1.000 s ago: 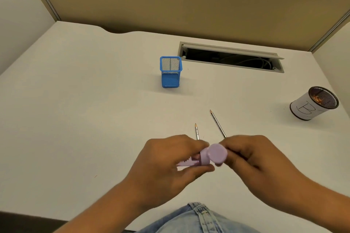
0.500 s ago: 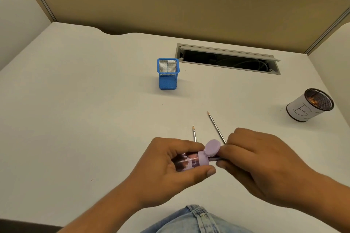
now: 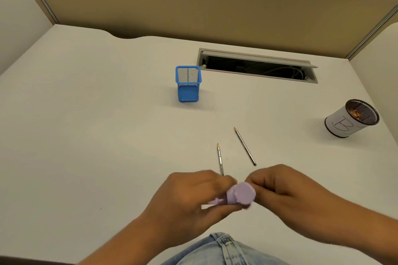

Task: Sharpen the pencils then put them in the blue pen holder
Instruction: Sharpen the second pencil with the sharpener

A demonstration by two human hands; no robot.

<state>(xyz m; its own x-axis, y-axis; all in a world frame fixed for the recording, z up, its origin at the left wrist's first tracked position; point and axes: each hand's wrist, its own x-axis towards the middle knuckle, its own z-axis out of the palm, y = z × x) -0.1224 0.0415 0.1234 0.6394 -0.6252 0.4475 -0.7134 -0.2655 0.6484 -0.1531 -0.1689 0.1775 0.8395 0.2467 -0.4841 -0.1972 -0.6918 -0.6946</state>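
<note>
Spreading across most of the frame is the pale grey counter (image 3: 86, 135), backed along the top by a tan fabric partition wall (image 3: 215, 6). A long open cable slot with a grey metal rim (image 3: 256, 66) is cut into the counter right of centre, near the top.

At the bottom centre, over a strip of light blue denim (image 3: 224, 249), the person's two hands meet. The left hand (image 3: 189, 198) has its fingers curled round the body of a lilac plastic pencil sharpener (image 3: 241, 194), whose round end faces the camera. The right hand (image 3: 286, 191) has its fingers bunched tight together against that round end. Whatever they pinch is hidden, so I cannot tell what they hold.

At the right edge stands a white-wrapped round mesh cup marked with a letter B (image 3: 344, 122), with orange-brown bits inside. The blue square mesh pen holder (image 3: 188, 90) stands upright above centre, just left of the slot and well apart from the hands.

Two pencils lie on the counter just above the hands, tips pointing to the top of the frame. The longer dark pencil (image 3: 245, 146) slants on the right. The shorter grey pencil (image 3: 220, 159) lies left of it, its lower end behind the left hand.
</note>
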